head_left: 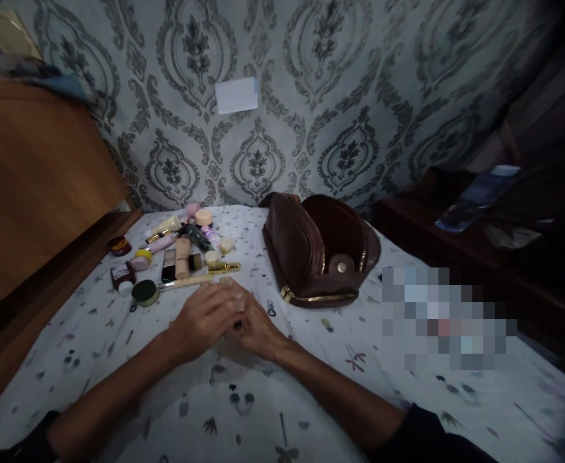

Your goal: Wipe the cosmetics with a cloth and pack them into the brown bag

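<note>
My left hand (205, 318) and my right hand (259, 331) meet in front of the cosmetics, both with curled fingers. Whatever they hold, if anything, is covered by the fingers; a small pale edge shows just beyond the fingertips. Closest to them lie a makeup brush (186, 281) with a light handle and a gold tube (223, 267). Behind these are a beige foundation tube (182, 257), a dark green tube (198, 236) and several small jars. To the right of my hands stands a brown leather makeup bag (292, 251), its zipped top gaping.
A round dark-lidded jar (145, 292) and a dark red bottle (122, 275) sit at the left on the patterned sheet (243, 411). Wooden furniture (36, 193) borders the left side. A pixelated patch (446, 321) covers something at right. Patterned wall (263, 51) rises behind.
</note>
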A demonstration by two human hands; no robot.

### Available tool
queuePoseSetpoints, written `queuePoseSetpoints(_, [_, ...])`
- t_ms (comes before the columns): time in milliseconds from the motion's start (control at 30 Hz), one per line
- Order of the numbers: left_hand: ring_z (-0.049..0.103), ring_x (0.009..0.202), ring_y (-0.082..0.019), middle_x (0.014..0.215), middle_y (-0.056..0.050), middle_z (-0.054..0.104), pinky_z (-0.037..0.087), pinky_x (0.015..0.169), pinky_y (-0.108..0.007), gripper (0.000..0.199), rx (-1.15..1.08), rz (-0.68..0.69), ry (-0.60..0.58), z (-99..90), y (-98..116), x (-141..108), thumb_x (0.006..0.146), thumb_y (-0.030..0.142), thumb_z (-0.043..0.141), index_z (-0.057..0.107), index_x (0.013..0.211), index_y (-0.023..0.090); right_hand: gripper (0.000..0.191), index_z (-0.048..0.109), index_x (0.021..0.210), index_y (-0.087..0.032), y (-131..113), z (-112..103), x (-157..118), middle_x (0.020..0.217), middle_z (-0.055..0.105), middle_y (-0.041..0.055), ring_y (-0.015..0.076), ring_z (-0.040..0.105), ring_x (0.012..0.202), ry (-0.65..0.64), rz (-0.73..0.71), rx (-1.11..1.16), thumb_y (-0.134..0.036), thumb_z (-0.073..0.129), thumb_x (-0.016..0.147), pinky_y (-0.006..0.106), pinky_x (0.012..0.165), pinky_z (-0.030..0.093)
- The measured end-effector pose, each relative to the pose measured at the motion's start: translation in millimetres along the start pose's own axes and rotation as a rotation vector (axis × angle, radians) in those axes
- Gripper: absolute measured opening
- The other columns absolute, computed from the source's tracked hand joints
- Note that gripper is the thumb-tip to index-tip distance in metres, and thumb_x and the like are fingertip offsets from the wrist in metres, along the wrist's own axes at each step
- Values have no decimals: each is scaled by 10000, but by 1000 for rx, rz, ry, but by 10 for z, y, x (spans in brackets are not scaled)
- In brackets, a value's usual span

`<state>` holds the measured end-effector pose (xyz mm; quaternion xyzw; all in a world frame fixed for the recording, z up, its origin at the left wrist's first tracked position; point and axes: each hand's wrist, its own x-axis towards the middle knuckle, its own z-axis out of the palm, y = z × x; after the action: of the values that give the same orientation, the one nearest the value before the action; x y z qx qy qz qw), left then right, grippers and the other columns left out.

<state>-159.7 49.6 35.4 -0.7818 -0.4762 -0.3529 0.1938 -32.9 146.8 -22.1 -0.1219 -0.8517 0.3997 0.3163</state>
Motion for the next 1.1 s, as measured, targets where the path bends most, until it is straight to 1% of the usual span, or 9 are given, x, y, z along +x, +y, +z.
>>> queuePoseSetpoints(67, [673,1065,-224,1087,-106,749,494,943,-417,235,15,110,-30,84,25,-44,958,158,540,628,1174,188,616,452,1365,-150,38,6,13,1316,590,147,284,547,1221,-27,-66,5,-203,597,769,477,1083,426])
queuePoseSetpoints(133, [658,1113,-233,1120,-123,740,438,1029,-481,243,4,84,-36,130,5,-79,968,145,518,618,1188,165,538,498,1305,-156,50,17,39,1291,601,143,281,549,1212,-41,-128,-10,-187,565,772,475,1076,431])
queuePoseSetpoints(233, [648,1137,-223,1137,-110,734,378,1106,-506,228,-63,-14,-62,136,-79,-93,989,160,471,630,1153,173,458,570,1174,-184,31,44,76,1177,641,111,277,584,1112,-22,-172,-35,-154,555,717,460,999,479])
queuePoseSetpoints(367, [632,1155,-220,1136,-100,726,414,1093,-461,238,-170,-138,-83,127,-164,-73,999,193,445,653,1113,178,405,567,1073,-160,-4,65,73,1056,638,116,283,587,998,27,-88,-61,-140,527,670,462,906,503])
queuePoseSetpoints(467, [606,1180,-216,1153,-114,708,462,1041,-414,268,-271,-246,-89,141,-177,-52,1008,202,418,659,1119,168,384,538,1048,-168,-22,56,55,1007,618,95,263,575,940,11,1,-66,-145,527,664,441,867,505])
queuePoseSetpoints(700, [639,1088,-211,1113,-125,700,487,976,-360,337,-439,-537,-31,193,-211,-9,1025,315,390,683,1027,149,453,511,1101,-163,-51,2,63,1016,597,104,279,562,953,-46,88,-56,-167,574,652,437,869,486])
queuePoseSetpoints(833, [645,1078,-227,1093,-110,711,471,995,-364,390,-564,-671,18,209,-233,16,1011,411,410,698,983,150,427,508,1068,-191,-86,-33,69,1012,595,75,251,561,935,-59,101,-16,-157,567,647,386,843,488])
queuePoseSetpoints(1000, [637,1081,-247,1048,-89,733,447,1005,-356,465,-705,-833,69,206,-252,27,971,526,448,719,971,148,438,507,1123,-189,-168,-91,67,1009,613,51,212,577,895,-79,110,88,-180,571,689,332,810,485])
queuePoseSetpoints(1100, [651,964,-229,974,-75,734,474,906,-319,492,-756,-906,100,211,-265,17,936,574,488,729,954,145,504,496,1198,-187,-180,-107,66,1052,628,54,211,591,917,-103,131,114,-176,565,699,337,841,487])
